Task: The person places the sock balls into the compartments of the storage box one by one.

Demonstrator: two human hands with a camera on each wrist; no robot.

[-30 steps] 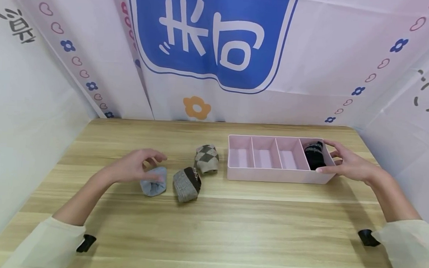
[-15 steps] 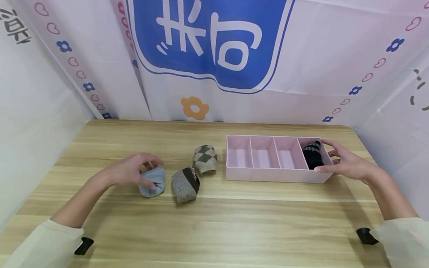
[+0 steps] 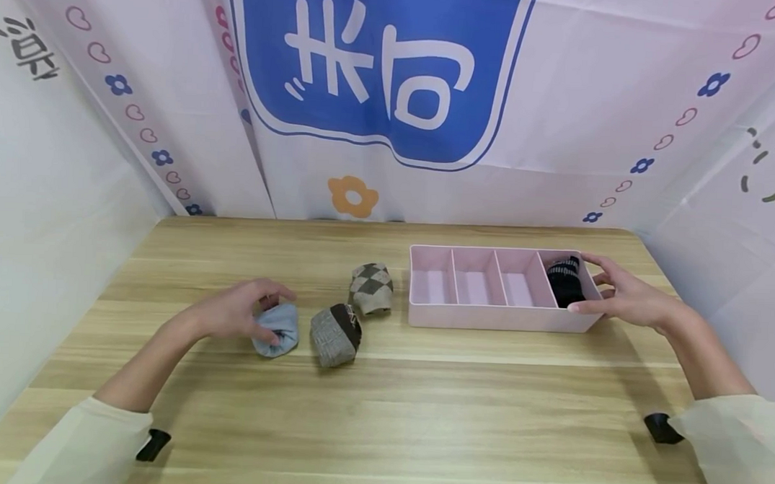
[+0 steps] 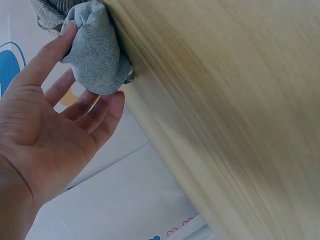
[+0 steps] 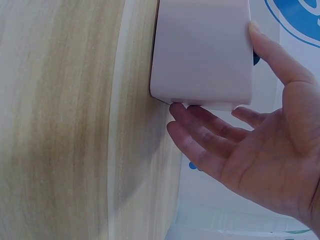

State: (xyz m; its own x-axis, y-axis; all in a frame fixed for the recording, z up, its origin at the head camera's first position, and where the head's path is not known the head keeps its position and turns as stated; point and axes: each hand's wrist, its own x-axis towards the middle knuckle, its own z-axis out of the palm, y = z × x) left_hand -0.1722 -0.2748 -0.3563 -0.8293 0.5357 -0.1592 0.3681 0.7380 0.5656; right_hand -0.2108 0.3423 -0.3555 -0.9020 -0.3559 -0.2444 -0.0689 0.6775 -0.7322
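My left hand (image 3: 240, 309) is left of centre in the head view, thumb and fingers bent about the blue sock (image 3: 284, 320), which lies on the worktop (image 3: 419, 417); the left wrist view has my thumb against its upper left side and my fingertips at its lower edge, so I pinch it between them; just right of it in the head view sits the grey sock (image 3: 333, 338) with a dark band, and a little higher, near the centre, the checked sock (image 3: 372, 288); my right hand (image 3: 633, 296), at the right of the frame, grips the end of the pink box (image 3: 488, 318), thumb on the near rim, fingers at the end wall; the box has four compartments in a row, the black sock (image 3: 564, 286) in the rightmost; my pale sleeves (image 3: 83, 442) enter from the lower corners; behind the worktop hangs a white cloth (image 3: 575, 120) with a blue sign at top centre
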